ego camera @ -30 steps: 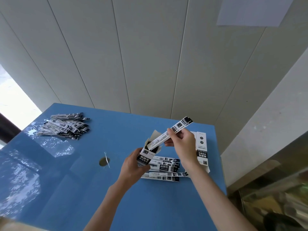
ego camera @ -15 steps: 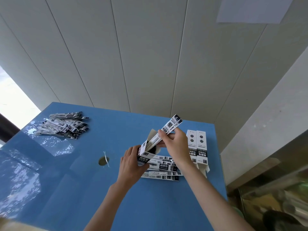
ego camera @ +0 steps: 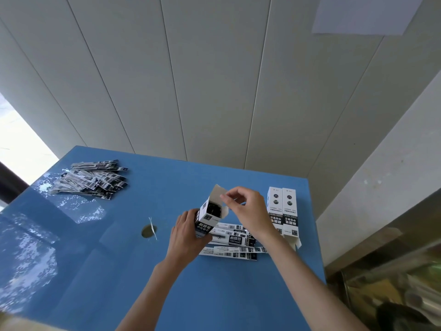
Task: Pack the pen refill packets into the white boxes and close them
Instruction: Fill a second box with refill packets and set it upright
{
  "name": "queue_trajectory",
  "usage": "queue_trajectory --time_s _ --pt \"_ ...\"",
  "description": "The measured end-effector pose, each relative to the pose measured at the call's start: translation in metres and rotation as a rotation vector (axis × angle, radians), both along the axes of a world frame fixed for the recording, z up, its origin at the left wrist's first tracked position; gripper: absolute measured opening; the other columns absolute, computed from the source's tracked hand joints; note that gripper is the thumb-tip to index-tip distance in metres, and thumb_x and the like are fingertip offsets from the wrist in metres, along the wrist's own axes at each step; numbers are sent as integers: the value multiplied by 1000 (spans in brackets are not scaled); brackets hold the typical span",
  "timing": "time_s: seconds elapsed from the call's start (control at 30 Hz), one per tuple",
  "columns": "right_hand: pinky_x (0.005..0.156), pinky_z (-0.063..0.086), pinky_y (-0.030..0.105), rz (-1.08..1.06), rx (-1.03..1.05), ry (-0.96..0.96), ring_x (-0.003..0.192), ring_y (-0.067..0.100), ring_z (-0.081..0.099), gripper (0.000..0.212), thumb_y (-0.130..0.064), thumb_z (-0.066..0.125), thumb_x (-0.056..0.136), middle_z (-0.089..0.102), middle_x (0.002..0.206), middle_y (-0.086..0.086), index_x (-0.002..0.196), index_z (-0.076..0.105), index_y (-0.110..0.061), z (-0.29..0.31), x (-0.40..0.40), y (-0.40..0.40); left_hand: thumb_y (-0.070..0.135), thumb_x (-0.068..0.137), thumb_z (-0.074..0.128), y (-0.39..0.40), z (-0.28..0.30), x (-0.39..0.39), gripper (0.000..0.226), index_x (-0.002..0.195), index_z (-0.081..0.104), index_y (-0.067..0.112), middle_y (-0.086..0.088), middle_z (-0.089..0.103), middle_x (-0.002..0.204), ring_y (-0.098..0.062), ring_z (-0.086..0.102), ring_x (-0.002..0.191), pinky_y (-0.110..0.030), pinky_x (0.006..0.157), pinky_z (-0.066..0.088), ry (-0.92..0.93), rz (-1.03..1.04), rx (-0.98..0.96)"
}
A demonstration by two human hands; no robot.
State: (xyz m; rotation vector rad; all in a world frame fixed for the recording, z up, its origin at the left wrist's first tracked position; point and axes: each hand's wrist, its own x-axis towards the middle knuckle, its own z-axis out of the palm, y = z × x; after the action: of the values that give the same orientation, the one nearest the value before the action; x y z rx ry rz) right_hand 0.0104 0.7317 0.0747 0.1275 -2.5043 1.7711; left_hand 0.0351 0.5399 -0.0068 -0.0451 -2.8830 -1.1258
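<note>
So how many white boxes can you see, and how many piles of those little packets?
White boxes: 3. One open box held by the left hand, two boxes lying side by side on the table.
Packet piles: 2. The far pile and the near pile.
Total: 5.
</note>
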Motion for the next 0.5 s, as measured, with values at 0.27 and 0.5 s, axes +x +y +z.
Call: queue_trajectory --time_s 0.27,0.5 --pt "78 46 28 217 745 -68 91 12 59 14 -30 65 95 66 101 -7 105 69 -21 -68 2 25 27 63 73 -22 3 2 49 108 53 32 12 59 99 -17 53 95 -35 71 44 -54 105 67" --pt "84 42 29 237 860 -114 106 16 55 27 -37 67 92 63 109 -5 116 66 -24 -105 12 27 20 64 73 -34 2 12 46 100 50 37 14 57 94 -14 55 90 -33 65 43 -93 157 115"
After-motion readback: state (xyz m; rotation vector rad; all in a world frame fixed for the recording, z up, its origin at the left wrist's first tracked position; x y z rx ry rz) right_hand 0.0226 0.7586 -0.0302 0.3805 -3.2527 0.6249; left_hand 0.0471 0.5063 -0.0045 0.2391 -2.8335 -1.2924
